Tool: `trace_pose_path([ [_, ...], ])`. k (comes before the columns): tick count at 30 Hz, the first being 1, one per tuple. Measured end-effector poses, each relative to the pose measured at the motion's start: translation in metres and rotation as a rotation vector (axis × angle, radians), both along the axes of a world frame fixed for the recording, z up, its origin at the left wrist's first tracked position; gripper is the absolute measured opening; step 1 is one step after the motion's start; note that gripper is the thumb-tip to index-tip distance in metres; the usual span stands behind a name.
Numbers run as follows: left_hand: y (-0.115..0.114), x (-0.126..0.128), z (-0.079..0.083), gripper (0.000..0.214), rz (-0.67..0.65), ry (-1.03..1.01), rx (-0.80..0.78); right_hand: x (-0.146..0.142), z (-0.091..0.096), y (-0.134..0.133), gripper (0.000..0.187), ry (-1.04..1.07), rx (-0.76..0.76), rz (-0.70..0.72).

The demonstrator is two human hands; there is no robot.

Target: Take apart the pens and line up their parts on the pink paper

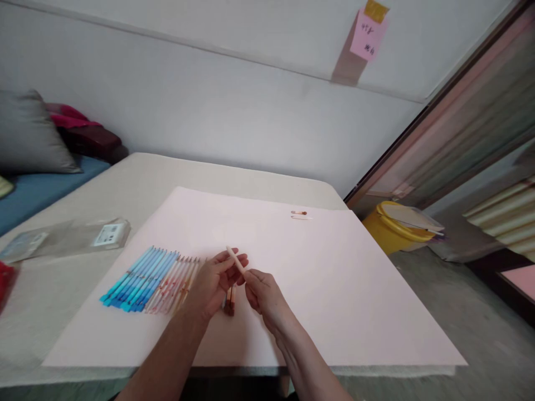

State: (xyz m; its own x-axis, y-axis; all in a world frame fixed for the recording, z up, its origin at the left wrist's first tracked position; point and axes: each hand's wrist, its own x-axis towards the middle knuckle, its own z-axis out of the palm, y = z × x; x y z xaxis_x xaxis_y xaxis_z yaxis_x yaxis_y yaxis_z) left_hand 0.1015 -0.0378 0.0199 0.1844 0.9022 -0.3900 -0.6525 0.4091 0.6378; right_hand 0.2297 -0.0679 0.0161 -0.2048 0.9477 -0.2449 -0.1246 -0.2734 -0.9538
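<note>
One pale pen (235, 260) is above the pink sheet (355, 295), its long axis slanting, far end pointing forward and left. The right hand (262, 287) pinches its near end; the left hand (215, 278) grasps its shaft. Blue pens (140, 278) lie farther left.
</note>
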Motion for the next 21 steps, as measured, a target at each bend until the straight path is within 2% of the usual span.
trace_pose_path([
  [5,0.001,0.000,-0.002,0.015,0.047,0.062,0.045,-0.003,0.004,0.000,0.029,-0.056,-0.013,-0.006],
  [10,0.004,-0.001,-0.007,0.020,0.104,0.088,0.078,-0.004,0.005,0.000,0.027,-0.082,-0.019,0.000],
  [21,0.008,-0.009,-0.011,0.013,0.186,0.033,-0.040,-0.002,0.009,-0.002,0.026,-0.066,-0.026,0.051],
])
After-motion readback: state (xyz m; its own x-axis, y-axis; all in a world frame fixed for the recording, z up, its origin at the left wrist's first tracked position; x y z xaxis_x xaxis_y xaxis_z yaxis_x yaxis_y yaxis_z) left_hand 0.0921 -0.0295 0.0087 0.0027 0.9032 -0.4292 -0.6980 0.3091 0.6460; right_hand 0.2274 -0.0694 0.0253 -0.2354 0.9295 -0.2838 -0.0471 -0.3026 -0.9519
